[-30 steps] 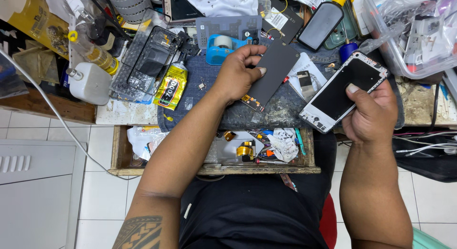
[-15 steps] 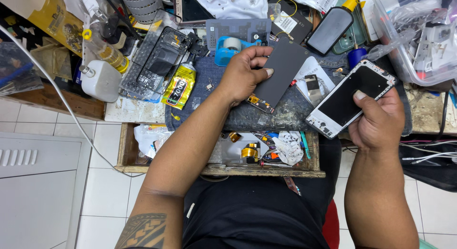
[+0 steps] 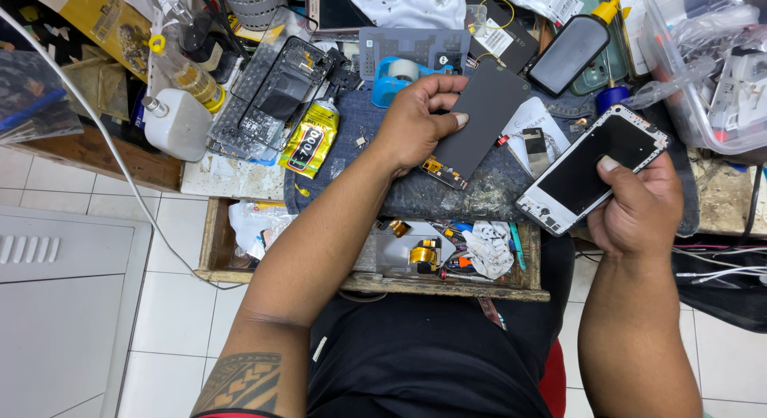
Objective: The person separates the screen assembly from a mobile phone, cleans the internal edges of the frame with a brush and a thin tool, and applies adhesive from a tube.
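Dark display panel (image 3: 482, 114) up off the blue mat (image 3: 375, 158), pinched along its edge by the left hand (image 3: 415, 122), fingers curled over the top, thumb underneath (gold connector dangling below). Right hand (image 3: 639, 210) cradles a white-framed phone (image 3: 591, 169), thumb pressed on its screen. Yellow glue tube (image 3: 310, 138) lies left of the left knuckles.

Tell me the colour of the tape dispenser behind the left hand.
Blue plastic tape dispenser; the head view shows it clearly.
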